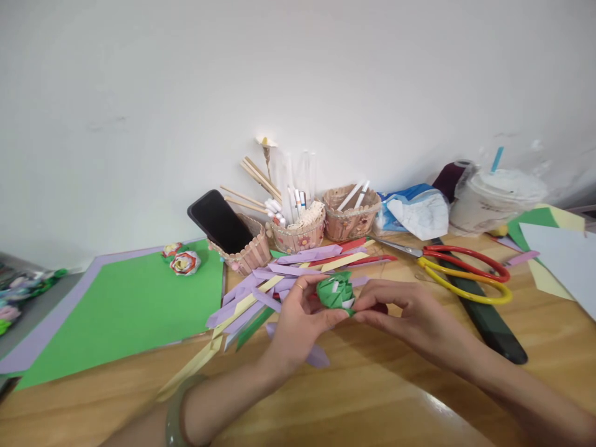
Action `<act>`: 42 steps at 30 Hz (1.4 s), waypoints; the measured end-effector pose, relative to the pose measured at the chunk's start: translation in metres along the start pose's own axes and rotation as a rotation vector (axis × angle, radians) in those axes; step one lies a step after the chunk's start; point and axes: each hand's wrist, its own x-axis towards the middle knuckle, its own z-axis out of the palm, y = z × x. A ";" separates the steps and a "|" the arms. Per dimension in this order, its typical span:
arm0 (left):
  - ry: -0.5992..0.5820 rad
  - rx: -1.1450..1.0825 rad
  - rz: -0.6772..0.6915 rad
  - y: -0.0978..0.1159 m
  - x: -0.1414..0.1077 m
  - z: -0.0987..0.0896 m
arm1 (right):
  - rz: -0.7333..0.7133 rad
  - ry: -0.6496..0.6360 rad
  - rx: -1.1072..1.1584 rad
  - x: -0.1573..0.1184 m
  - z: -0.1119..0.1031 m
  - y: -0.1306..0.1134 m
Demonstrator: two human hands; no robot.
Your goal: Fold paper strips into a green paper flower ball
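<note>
A folded paper flower [335, 290], green with white showing between its folds, is held above the table in front of me. My left hand [302, 320] wraps round its left side, thumb along the lower edge. From the right, my right hand [395, 307] pinches the flower's lower edge between thumb and fingers. Just behind and left of the hands lies a loose pile of folded paper strips [284, 271] in purple, yellow, red and green. Part of the flower is hidden by my fingers.
Green paper sheets [130, 304] bear two small paper flowers [185, 263] at left. A black phone [221, 221] leans in a craft-stick basket [251, 251]. Red-and-yellow scissors [465, 270] lie at right, over a black strip [493, 329]. A lidded cup [493, 198] stands behind, near the wall.
</note>
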 end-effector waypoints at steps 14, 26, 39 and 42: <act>-0.018 0.003 0.034 0.002 0.001 0.000 | -0.083 -0.007 -0.003 0.001 0.002 0.002; -0.020 0.035 0.010 0.000 0.000 0.000 | 0.042 0.034 0.000 0.000 0.007 0.006; -0.005 -0.031 -0.009 -0.001 0.002 -0.002 | 0.089 -0.125 0.153 0.001 -0.002 0.001; -0.012 -0.036 -0.012 -0.001 0.001 -0.001 | 0.151 -0.129 0.190 0.001 -0.002 0.002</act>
